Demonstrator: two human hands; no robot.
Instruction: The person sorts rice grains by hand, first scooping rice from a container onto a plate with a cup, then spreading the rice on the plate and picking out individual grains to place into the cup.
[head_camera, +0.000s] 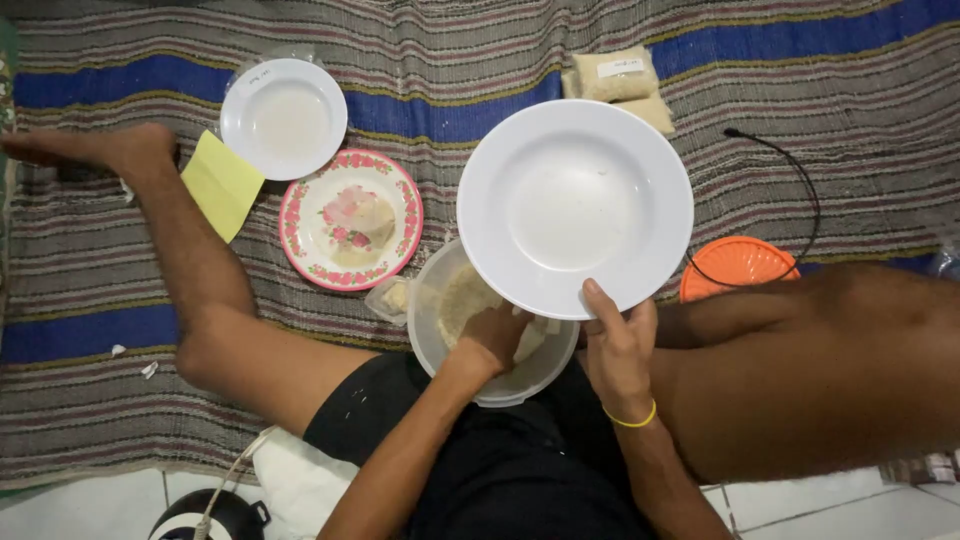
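Bare arms and legs, no sleeves. Black shorts (500, 470) at the lower centre of the frame; a thin yellow band (632, 420) circles the right wrist.

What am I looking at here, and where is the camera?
There is no machine: the one picture comes from a camera worn on a person's head, looking down at their own lap and legs as they sit on a striped mat. Their right hand grips the rim of a big white plate, which looks almost bare. Their left hand reaches into a clear tub of pale crumbs. On the mat lie a flowered plate, a white bowl, a yellow card, an orange lid and two packets.
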